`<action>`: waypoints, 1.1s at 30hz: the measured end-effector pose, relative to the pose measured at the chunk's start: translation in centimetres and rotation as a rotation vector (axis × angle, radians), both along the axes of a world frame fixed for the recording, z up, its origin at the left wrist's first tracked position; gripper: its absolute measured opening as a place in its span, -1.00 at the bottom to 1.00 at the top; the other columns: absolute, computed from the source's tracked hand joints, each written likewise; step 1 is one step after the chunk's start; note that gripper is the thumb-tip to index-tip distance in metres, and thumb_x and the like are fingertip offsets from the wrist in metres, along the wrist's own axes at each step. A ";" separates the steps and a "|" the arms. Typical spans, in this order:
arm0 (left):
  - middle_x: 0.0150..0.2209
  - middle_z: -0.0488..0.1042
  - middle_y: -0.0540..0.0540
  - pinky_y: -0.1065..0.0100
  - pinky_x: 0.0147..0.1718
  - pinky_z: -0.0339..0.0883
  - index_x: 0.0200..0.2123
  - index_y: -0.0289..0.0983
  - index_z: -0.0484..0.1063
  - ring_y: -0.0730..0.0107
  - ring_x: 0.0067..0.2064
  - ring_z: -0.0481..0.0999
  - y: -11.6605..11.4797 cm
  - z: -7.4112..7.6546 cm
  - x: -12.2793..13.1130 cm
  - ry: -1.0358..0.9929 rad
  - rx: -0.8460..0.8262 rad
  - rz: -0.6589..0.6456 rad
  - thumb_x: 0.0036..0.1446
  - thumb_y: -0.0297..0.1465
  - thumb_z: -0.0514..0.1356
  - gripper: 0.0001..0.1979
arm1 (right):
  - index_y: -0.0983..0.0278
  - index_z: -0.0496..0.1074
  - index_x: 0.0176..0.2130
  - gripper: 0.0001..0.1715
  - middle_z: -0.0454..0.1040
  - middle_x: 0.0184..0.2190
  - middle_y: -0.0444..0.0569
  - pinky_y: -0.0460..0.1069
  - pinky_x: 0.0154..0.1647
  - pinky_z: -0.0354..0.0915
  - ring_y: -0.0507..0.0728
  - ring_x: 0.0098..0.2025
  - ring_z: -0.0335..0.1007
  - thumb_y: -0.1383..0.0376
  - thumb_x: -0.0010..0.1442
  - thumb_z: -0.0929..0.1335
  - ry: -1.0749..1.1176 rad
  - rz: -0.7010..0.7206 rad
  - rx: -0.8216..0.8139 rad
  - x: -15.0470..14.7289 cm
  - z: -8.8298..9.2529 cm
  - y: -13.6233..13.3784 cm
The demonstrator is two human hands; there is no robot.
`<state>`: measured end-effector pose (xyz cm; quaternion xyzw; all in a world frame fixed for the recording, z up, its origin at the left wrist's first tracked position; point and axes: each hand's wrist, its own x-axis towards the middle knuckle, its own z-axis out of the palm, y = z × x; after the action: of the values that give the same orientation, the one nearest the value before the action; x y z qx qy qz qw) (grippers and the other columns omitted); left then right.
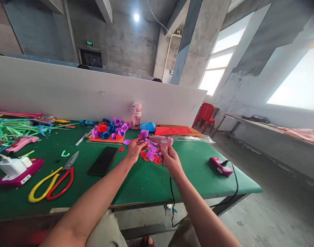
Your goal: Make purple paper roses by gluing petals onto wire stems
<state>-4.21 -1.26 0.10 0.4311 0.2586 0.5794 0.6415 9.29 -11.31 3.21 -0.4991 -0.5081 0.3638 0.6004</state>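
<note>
My right hand [170,160] is wrapped round the handle of a pink glue gun [165,141], whose nozzle points left toward my other hand. Between the fingertips of my left hand [134,150] is a purple paper flower [144,134], close to the nozzle. Loose purple petals [152,153] and red ones lie on the green tabletop beneath both hands. A black cord hangs from the glue gun below the table edge. Finished-looking purple, blue and red paper flowers [110,129] are heaped on an orange sheet beyond my left hand.
Scissors [58,178] and a black phone [103,161] lie to the left. Power strips [221,166] sit at both sides. A second glue gun [22,144] lies by bundled colored strips [15,127]. A pink bottle [136,115] stands before the white partition [100,89].
</note>
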 end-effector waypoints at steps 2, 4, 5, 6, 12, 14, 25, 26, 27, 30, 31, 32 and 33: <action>-0.47 0.55 -0.07 0.33 -0.35 0.43 -0.39 -0.35 0.42 0.40 -0.45 0.54 0.0 0.0 0.0 -0.010 -0.006 -0.012 -0.28 -0.39 0.41 -0.67 | 0.27 0.34 -0.36 -0.58 0.28 -0.72 -0.24 -0.13 -0.66 0.06 -0.05 -0.69 0.10 -0.04 0.04 0.34 0.148 0.082 -0.097 0.8 0.2 -0.5; -0.46 0.56 -0.07 0.33 -0.34 0.43 -0.40 -0.35 0.41 0.40 -0.45 0.54 0.1 -0.1 -0.1 -0.028 -0.018 -0.036 -0.27 -0.39 0.41 -0.68 | 0.28 0.35 -0.34 -0.59 0.31 -0.71 -0.23 -0.15 -0.68 0.06 -0.07 -0.68 0.11 0.00 0.01 0.39 0.277 0.131 -0.155 1.9 0.2 -1.0; -0.45 0.56 -0.08 0.33 -0.34 0.42 -0.39 -0.35 0.41 0.40 -0.45 0.55 0.1 -0.1 -0.1 -0.038 -0.022 -0.048 -0.26 -0.40 0.41 -0.68 | 0.28 0.35 -0.33 -0.60 0.33 -0.69 -0.22 -0.16 -0.70 0.05 -0.07 -0.69 0.12 0.03 -0.01 0.42 0.342 0.135 -0.166 2.7 0.1 -1.2; -0.44 0.56 -0.09 0.34 -0.33 0.42 -0.39 -0.35 0.40 0.40 -0.44 0.55 0.1 -0.2 -0.1 -0.046 -0.024 -0.061 -0.25 -0.40 0.40 -0.68 | 0.27 0.35 -0.33 -0.62 0.36 -0.67 -0.21 -0.18 -0.72 0.05 -0.08 -0.69 0.12 0.07 -0.04 0.45 0.406 0.128 -0.169 3.6 -0.1 -1.2; -0.45 0.57 -0.10 0.39 -0.38 0.42 -0.38 -0.36 0.41 0.42 -0.46 0.55 0.2 -0.2 -0.1 -0.046 -0.015 -0.095 -0.24 -0.42 0.40 -0.69 | 0.30 0.37 -0.30 -0.88 0.54 -0.40 0.01 -0.23 -0.77 0.15 -0.12 -0.69 0.16 0.32 0.11 0.37 0.567 0.022 -0.313 10.5 -2.1 -1.0; -0.44 0.57 -0.10 0.39 -0.39 0.43 -0.40 -0.35 0.40 0.42 -0.46 0.55 0.1 -0.1 -0.1 -0.045 -0.018 -0.097 -0.24 -0.43 0.40 -0.70 | 0.32 0.37 -0.33 -0.96 0.53 -0.45 0.02 -0.22 -0.76 0.22 -0.10 -0.69 0.19 0.36 0.16 0.33 0.523 -0.023 -0.431 12.5 -2.4 -0.9; -0.46 0.56 -0.08 0.41 -0.40 0.43 -0.38 -0.36 0.42 0.43 -0.46 0.54 0.1 0.2 -0.1 -0.004 -0.016 -0.109 -0.25 -0.46 0.39 -0.70 | 0.32 0.34 -0.45 -0.71 0.41 -0.61 -0.08 -0.10 -0.53 0.32 -0.01 -0.61 0.31 0.17 0.19 0.30 -0.215 -0.179 -0.603 16.1 -3.7 0.1; -0.46 0.57 -0.08 0.41 -0.40 0.43 -0.37 -0.35 0.42 0.43 -0.46 0.54 0.0 0.2 -0.1 -0.002 -0.016 -0.111 -0.24 -0.46 0.39 -0.70 | 0.31 0.34 -0.48 -0.71 0.38 -0.65 -0.11 -0.09 -0.51 0.30 0.02 -0.59 0.32 0.17 0.17 0.31 -0.277 -0.205 -0.603 16.3 -3.8 0.2; -0.45 0.57 -0.08 0.40 -0.39 0.43 -0.37 -0.35 0.42 0.44 -0.46 0.54 0.0 0.3 -0.1 0.001 -0.018 -0.109 -0.24 -0.46 0.39 -0.70 | 0.30 0.34 -0.51 -0.71 0.35 -0.69 -0.12 -0.09 -0.47 0.28 0.04 -0.55 0.35 0.17 0.14 0.32 -0.343 -0.234 -0.600 16.6 -3.9 0.3; -0.43 0.57 -0.09 0.40 -0.38 0.43 -0.36 -0.35 0.42 0.45 -0.45 0.54 -0.1 0.3 -0.1 0.010 -0.025 -0.087 -0.22 -0.44 0.38 -0.71 | 0.26 0.32 -0.62 -0.67 0.29 -0.75 -0.12 -0.07 -0.37 0.22 0.15 -0.38 0.40 0.17 0.07 0.36 -0.512 -0.290 -0.584 17.5 -4.0 0.3; -0.43 0.57 -0.09 0.40 -0.37 0.43 -0.36 -0.35 0.42 0.45 -0.45 0.54 -0.1 0.4 0.0 0.011 -0.025 -0.080 -0.22 -0.44 0.38 -0.71 | 0.25 0.32 -0.66 -0.63 0.29 -0.76 -0.10 -0.07 -0.36 0.19 0.17 -0.35 0.40 0.14 0.06 0.37 -0.583 -0.300 -0.584 17.6 -3.9 0.1; -0.43 0.57 -0.09 0.40 -0.37 0.43 -0.37 -0.35 0.42 0.45 -0.45 0.54 -0.1 0.3 0.0 0.010 -0.023 -0.075 -0.21 -0.44 0.38 -0.71 | 0.25 0.31 -0.69 -0.59 0.29 -0.76 -0.08 -0.06 -0.36 0.17 0.18 -0.34 0.39 0.11 0.04 0.37 -0.667 -0.322 -0.581 17.6 -3.8 -0.1; -0.43 0.57 -0.09 0.41 -0.37 0.43 -0.37 -0.35 0.42 0.45 -0.44 0.54 -0.1 0.3 0.0 0.006 -0.020 -0.073 -0.21 -0.43 0.38 -0.72 | 0.24 0.30 -0.70 -0.57 0.30 -0.76 -0.07 -0.05 -0.37 0.15 0.19 -0.35 0.39 0.07 0.03 0.37 -0.754 -0.363 -0.564 17.4 -3.6 -0.4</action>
<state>-4.20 -1.37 0.44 0.4355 0.2505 0.5516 0.6658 26.68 -11.68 -0.34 -0.8188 -0.4767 0.1710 0.2704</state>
